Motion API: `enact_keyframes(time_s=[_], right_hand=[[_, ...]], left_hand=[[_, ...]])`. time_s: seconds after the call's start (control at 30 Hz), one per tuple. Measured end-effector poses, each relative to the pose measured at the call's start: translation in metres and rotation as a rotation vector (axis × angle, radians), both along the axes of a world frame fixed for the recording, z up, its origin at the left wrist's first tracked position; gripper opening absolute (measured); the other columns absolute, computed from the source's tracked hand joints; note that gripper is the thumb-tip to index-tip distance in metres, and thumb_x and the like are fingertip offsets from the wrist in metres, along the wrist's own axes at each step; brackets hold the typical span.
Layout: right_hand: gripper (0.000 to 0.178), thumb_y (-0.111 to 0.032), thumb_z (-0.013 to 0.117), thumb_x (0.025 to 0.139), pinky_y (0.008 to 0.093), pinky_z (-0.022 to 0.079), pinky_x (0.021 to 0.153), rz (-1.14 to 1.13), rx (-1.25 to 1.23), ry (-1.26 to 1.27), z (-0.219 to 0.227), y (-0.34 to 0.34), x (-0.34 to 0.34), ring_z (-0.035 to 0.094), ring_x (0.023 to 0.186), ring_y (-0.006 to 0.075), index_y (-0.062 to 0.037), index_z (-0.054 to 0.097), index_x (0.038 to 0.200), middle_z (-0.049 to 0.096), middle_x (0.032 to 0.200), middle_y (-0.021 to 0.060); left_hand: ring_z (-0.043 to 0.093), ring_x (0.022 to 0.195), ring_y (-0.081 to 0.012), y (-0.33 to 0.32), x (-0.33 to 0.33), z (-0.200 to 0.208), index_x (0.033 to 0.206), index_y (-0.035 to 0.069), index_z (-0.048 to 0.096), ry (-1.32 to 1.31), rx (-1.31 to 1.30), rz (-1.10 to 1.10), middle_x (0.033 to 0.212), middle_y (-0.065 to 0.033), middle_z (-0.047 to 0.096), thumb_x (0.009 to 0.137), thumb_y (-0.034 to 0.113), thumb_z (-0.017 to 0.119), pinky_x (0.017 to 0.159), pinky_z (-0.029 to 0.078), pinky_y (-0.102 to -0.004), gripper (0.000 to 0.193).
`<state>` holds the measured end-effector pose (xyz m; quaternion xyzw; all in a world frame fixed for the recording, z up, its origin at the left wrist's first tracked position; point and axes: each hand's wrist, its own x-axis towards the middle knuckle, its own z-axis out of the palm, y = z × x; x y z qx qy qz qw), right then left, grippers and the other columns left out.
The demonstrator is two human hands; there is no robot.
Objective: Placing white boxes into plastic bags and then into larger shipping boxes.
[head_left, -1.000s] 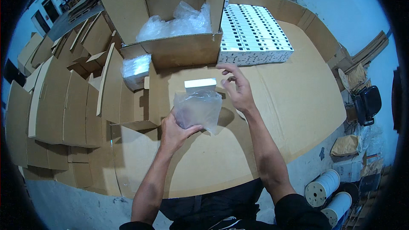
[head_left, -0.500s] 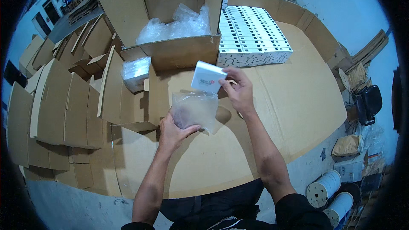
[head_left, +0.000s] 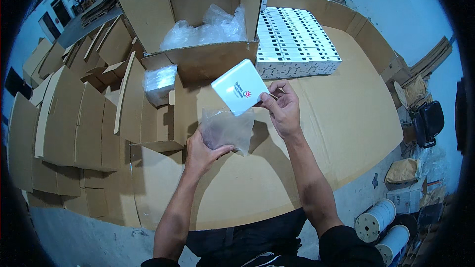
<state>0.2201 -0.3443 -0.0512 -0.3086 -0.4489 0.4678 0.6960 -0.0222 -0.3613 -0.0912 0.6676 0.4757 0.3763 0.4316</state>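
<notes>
My right hand (head_left: 284, 110) pinches one corner of a flat white square box (head_left: 237, 86) with a small printed mark on its face. The box is tilted, just above a clear plastic bag (head_left: 228, 127) and apart from it. That bag is in my left hand (head_left: 202, 152), with the thumb along its lower edge and the fingers hidden behind it. Left of the bag, an open cardboard carton (head_left: 156, 131) holds a stack of plastic-wrapped items (head_left: 159, 85).
A large open carton (head_left: 213, 62) full of clear plastic bags (head_left: 205, 32) stands at the back. Behind right are rows of small white boxes (head_left: 297, 44). Several folded cartons (head_left: 59, 118) crowd the left side. Cable spools (head_left: 376, 220) lie on the floor at right.
My right hand has turned the white box so its printed face shows more fully, and moved slightly right. My left hand and the bag have barely moved.
</notes>
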Motion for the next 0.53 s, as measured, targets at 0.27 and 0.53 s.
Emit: enact_keyframes(time_s=[0.27,0.53], right_hand=[[0.02,-0.001,0.071,0.093,0.0285,0.052,0.083,0.043,-0.025,-0.19,-0.002,0.0,0.009,0.059,0.092,0.0105,-0.0049,0.053,0.102,0.058,0.095,0.003],[0.024,-0.004,0.07,0.094,0.0302,0.056,0.091,0.188,-0.205,-0.18,0.002,-0.003,0.008,0.059,0.101,0.0132,-0.0052,0.051,0.109,0.056,0.106,0.0061]], left_hand=[[0.072,0.1,-0.0254,0.001,-0.002,-0.005,0.121,0.0,0.06,-0.006,-0.096,0.02,0.108,-0.0159,0.073,0.063,0.024,0.097,0.089,0.057,-0.0394,0.073],[0.073,0.093,-0.0253,0.0,0.001,0.001,0.114,0.001,0.061,-0.004,-0.004,0.005,0.101,-0.0145,0.074,0.064,0.024,0.097,0.084,0.058,-0.0389,0.066]])
